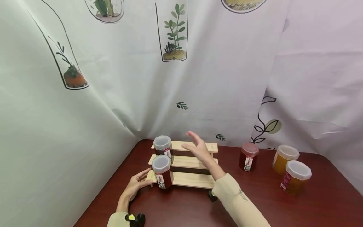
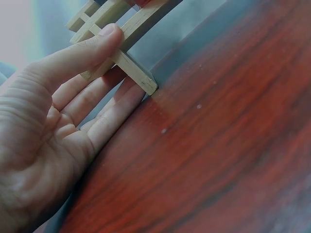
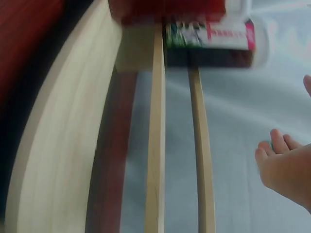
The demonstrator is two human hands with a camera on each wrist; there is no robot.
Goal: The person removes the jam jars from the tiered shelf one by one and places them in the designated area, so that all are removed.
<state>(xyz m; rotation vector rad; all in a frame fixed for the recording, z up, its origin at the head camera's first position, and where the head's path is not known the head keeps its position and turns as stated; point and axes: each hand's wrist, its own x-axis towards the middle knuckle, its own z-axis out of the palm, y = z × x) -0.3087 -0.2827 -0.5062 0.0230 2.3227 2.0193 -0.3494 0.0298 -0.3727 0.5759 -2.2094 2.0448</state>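
A person's left hand (image 1: 136,185) holds the left end of a three-tier pale wooden rack (image 1: 193,180), its thumb against the end of the lowest board and its other fingers reaching behind and under the end, near a short leg. The right hand (image 1: 200,151) is raised over the right half of the rack, holding nothing, with thumb and fingers parted.

Two lidded jars stand at the rack's left end: a red jar (image 1: 165,178) with a translucent white lid and a printed label on the lowest tier, and just behind it a dark jar (image 1: 162,143) with a similar lid, its base hidden by the front one.

The rack stands on a dark reddish-brown tabletop (image 1: 181,209). Well to its right are a dark red jar with a reddish lid (image 1: 249,156) and, farther right, two amber jars (image 1: 295,178) with whitish lids, one just in front of the other. A whitish cloth (image 1: 136,82) printed with plants in glass vessels hangs behind and to the left. Cream sleeves (image 1: 241,201) cover both forearms, and a black device (image 1: 138,219) sits at the left wrist.
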